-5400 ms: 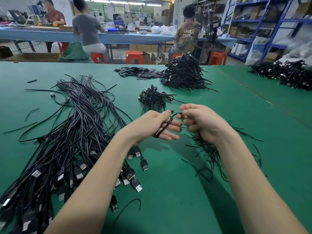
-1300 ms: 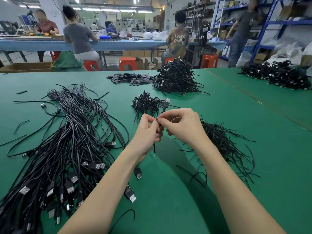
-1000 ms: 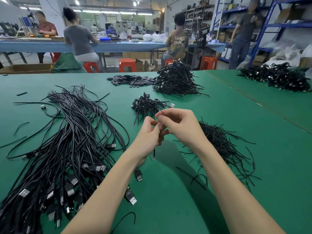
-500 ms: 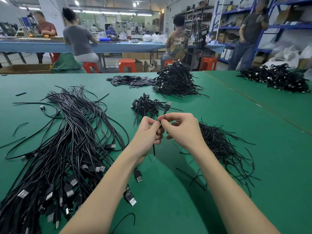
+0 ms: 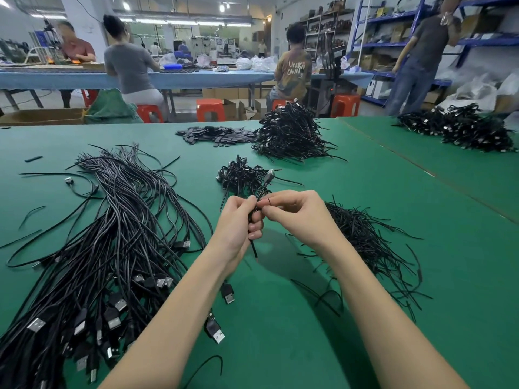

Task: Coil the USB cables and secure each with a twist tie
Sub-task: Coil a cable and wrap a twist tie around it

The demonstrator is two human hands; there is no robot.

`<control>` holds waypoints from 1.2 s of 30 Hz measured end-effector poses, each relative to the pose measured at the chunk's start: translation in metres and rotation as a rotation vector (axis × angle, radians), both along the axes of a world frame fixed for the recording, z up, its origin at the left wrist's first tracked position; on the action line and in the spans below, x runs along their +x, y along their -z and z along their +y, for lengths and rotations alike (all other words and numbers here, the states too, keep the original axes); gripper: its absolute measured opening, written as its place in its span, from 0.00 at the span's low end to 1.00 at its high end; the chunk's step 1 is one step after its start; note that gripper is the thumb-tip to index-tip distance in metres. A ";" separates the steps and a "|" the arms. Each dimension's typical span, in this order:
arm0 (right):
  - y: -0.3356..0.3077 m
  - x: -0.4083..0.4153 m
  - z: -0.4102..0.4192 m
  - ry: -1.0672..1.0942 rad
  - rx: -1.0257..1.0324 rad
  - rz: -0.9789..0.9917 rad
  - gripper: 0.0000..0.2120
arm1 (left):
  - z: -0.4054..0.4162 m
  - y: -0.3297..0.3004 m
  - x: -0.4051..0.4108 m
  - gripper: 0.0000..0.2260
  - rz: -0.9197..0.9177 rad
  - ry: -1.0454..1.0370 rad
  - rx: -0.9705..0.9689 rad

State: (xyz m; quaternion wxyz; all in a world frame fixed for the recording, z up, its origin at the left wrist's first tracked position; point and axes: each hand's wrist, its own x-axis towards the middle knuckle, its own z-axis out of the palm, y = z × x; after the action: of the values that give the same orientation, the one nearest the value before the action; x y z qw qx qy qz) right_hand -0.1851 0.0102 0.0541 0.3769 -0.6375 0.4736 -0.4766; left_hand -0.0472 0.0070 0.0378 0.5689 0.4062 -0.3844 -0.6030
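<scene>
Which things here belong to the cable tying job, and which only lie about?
In the job: left hand, right hand, coiled cable, loose cables, twist ties, finished pile.
Lying about: black sleeves, orange stools.

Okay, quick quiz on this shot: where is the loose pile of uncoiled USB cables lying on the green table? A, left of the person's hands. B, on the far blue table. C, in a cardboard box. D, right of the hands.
A: the uncoiled USB cables sprawl on the green table to the left of the left hand and right hand.
</scene>
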 end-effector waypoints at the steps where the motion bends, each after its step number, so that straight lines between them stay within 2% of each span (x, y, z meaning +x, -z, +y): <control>1: 0.000 -0.001 -0.001 -0.017 -0.010 0.004 0.07 | 0.000 0.000 0.000 0.10 0.030 -0.006 0.013; 3: 0.002 0.000 -0.001 -0.040 0.009 -0.086 0.05 | 0.000 0.001 0.000 0.09 0.109 -0.005 0.026; 6: 0.003 0.004 -0.002 0.019 0.114 -0.389 0.03 | 0.002 0.000 -0.003 0.10 0.200 -0.005 -0.001; 8: 0.003 0.008 -0.002 0.014 0.280 -0.600 0.01 | 0.003 -0.001 -0.005 0.10 0.234 -0.011 -0.035; 12: 0.005 0.006 -0.002 -0.056 0.739 -0.928 0.06 | 0.006 -0.001 -0.007 0.10 0.245 0.011 -0.110; 15: 0.007 -0.001 -0.004 -0.191 0.859 -0.980 0.13 | 0.010 -0.002 0.000 0.11 0.172 0.141 -0.202; 18: 0.011 -0.018 -0.005 -0.326 0.851 -0.870 0.08 | 0.012 -0.007 0.016 0.10 -0.026 0.435 -0.268; 20: 0.012 -0.033 -0.005 -0.360 0.792 -0.677 0.03 | 0.013 -0.010 0.024 0.08 -0.205 0.610 -0.280; 22: 0.013 -0.046 -0.007 -0.360 0.729 -0.442 0.06 | 0.016 -0.013 0.026 0.08 -0.365 0.698 -0.313; 26: -0.005 -0.059 -0.005 -0.298 0.602 0.002 0.03 | 0.019 -0.016 0.016 0.07 -0.741 0.717 -0.430; 29: -0.018 -0.057 -0.004 -0.085 0.373 0.384 0.02 | 0.018 -0.009 0.005 0.08 -1.063 0.535 -0.491; 31: -0.019 -0.049 -0.004 0.034 0.203 0.457 0.02 | 0.017 0.001 -0.001 0.08 -1.038 0.357 -0.466; 36: -0.012 -0.023 -0.006 0.141 -0.092 0.289 0.04 | 0.003 0.008 0.000 0.06 -0.457 0.118 -0.210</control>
State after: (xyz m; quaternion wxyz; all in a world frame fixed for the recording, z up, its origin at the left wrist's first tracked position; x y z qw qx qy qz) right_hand -0.2081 0.0043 0.0658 0.2409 -0.6813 0.5439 -0.4266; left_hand -0.0474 0.0098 0.0295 0.4703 0.4475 -0.5865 -0.4844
